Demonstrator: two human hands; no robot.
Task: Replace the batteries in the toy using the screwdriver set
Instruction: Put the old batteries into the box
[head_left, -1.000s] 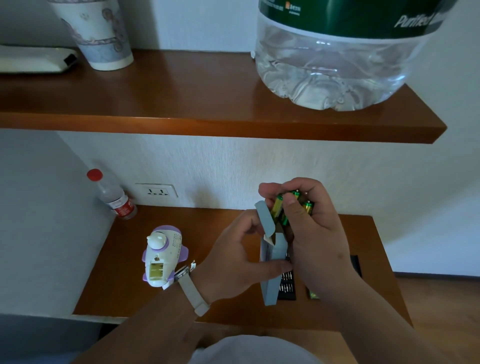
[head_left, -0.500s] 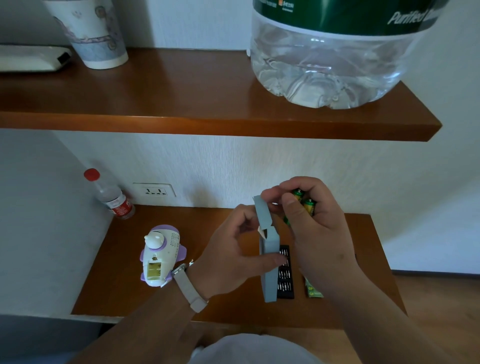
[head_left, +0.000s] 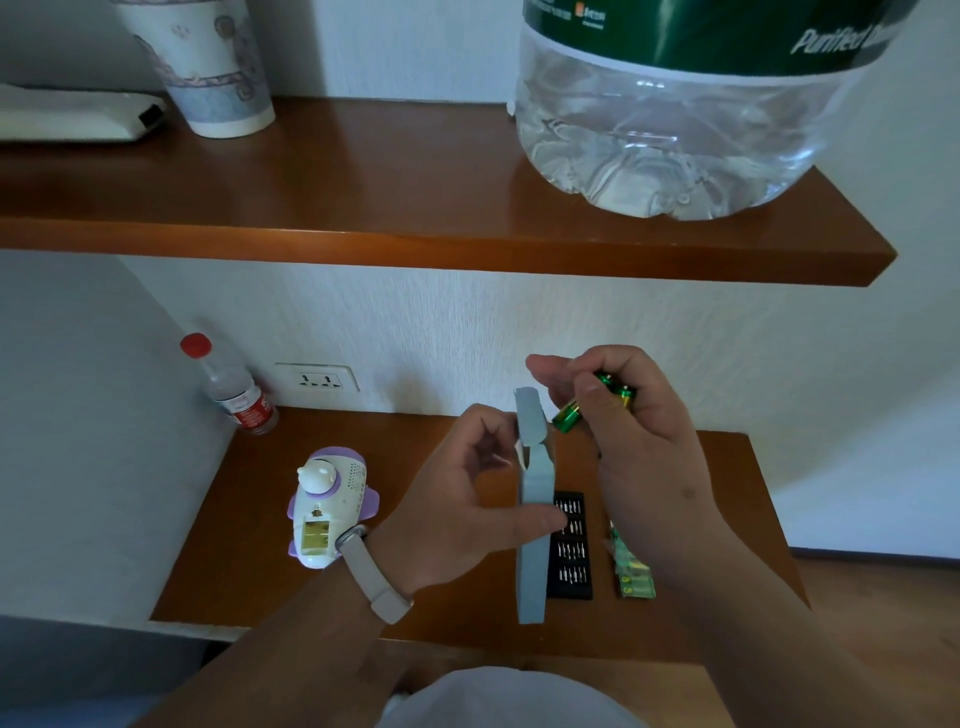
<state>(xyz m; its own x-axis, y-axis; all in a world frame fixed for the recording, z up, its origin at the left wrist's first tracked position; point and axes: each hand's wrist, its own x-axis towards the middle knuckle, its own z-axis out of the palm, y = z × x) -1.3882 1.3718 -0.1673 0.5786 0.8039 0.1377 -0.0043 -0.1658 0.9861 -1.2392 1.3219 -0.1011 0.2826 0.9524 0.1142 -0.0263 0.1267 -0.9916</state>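
Bench (head_left: 270, 519): glossy wood. Left hand (head_left: 467, 509) grips matte grey box (head_left: 532, 566) upright, flap open. Toy (head_left: 330, 506), smooth white-purple plastic, lies at box's 9 o'clock, battery bay uncovered and looks empty. Black bit tray (head_left: 571, 551) at 3 o'clock. Right hand (head_left: 644, 447): fingers clamped on green cylindrical batteries (head_left: 569, 418). To do: insert cells, refit cover, screw down.

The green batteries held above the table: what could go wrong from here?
1. The right grip pinches several green batteries, one jutting out below the thumb; it might slip and fall onto the bit tray.
2. The toy, compartment open, lies beside the wrist of the left grip holding the grey box; that arm could nudge it toward the table edge.
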